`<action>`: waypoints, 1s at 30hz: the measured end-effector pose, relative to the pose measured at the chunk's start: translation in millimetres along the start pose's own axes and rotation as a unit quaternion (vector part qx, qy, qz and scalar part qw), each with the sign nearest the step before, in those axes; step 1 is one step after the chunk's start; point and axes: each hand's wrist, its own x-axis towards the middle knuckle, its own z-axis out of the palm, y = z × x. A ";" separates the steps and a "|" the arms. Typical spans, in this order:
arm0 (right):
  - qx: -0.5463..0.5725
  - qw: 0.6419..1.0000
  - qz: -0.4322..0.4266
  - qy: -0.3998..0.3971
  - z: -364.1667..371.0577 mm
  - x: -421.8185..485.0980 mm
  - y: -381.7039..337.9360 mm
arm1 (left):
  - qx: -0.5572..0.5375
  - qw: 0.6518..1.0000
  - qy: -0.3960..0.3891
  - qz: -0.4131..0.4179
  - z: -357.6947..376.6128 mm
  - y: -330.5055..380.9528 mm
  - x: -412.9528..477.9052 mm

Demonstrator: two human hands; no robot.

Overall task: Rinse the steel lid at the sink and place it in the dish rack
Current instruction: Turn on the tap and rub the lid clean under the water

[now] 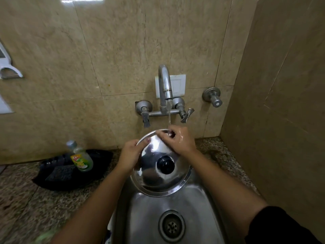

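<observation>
The round steel lid (153,175) with a black knob (165,164) is held tilted over the steel sink (149,215), its top face toward me. My left hand (130,155) grips the lid's left rim. My right hand (177,140) rests on the lid's far rim, fingers curled on the edge, directly under the water stream (169,117) running from the wall tap (164,85). No dish rack is in view.
A green dish-soap bottle (80,156) stands on a black tray (70,171) with a dark scrubber, left of the sink on the speckled counter (21,199). Tap handles (146,118) flank the spout. A side wall (281,120) closes in on the right. The sink drain (171,226) is near me.
</observation>
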 end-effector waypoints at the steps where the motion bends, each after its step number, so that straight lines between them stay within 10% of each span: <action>1: 0.032 0.999 0.024 0.031 -1.3 -1.4 5.5 | -0.040 0.999 0.030 -0.002 0.3 -4.4 -1.8; 10: 0.132 0.965 0.180 0.135 23.2 -23.2 38.5 | -0.225 0.952 0.196 -0.071 14.9 -43.4 -3.7; 30: 0.025 0.927 0.228 0.298 -3.1 -54.3 71.4 | -0.114 0.987 0.112 0.001 82.1 -27.1 15.0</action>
